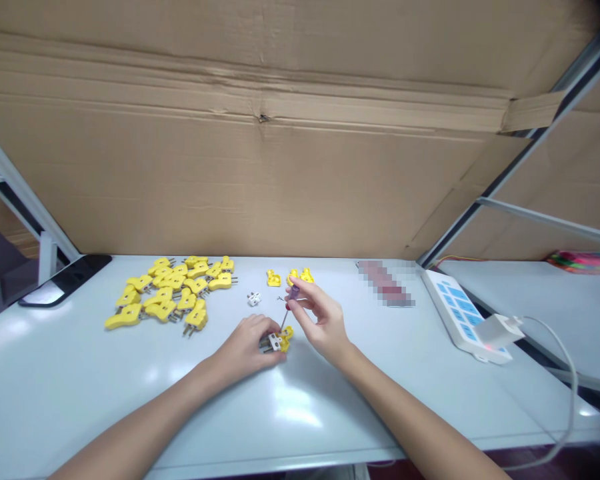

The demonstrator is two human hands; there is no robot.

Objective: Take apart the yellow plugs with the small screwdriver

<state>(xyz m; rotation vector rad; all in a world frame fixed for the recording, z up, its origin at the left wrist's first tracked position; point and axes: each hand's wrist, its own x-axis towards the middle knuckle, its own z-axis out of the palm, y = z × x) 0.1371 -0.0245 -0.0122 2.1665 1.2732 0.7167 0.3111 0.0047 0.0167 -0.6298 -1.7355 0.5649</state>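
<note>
My left hand [250, 347] grips a plug [275, 342] with a white core and a yellow shell part, low over the table's middle. Its metal pins point left, under my fingers. In my right hand [323, 320] is a small screwdriver [293, 293] with a purple handle, pinched between thumb and fingers. The shaft slants down to the plug, and its tip meets the top of the white core. Behind the hands lie a white plug core [254, 299] and yellow shell pieces [273, 279]. Small dark bits lie near the screwdriver.
Several yellow plugs [163, 293] are piled on the table [220, 427] at left. A black-edged flat object [65, 280] lies at the far left. On the right are a blurred reddish item [386, 283] and a white power strip [463, 317] with a charger and cable. Cardboard [260, 187] stands behind.
</note>
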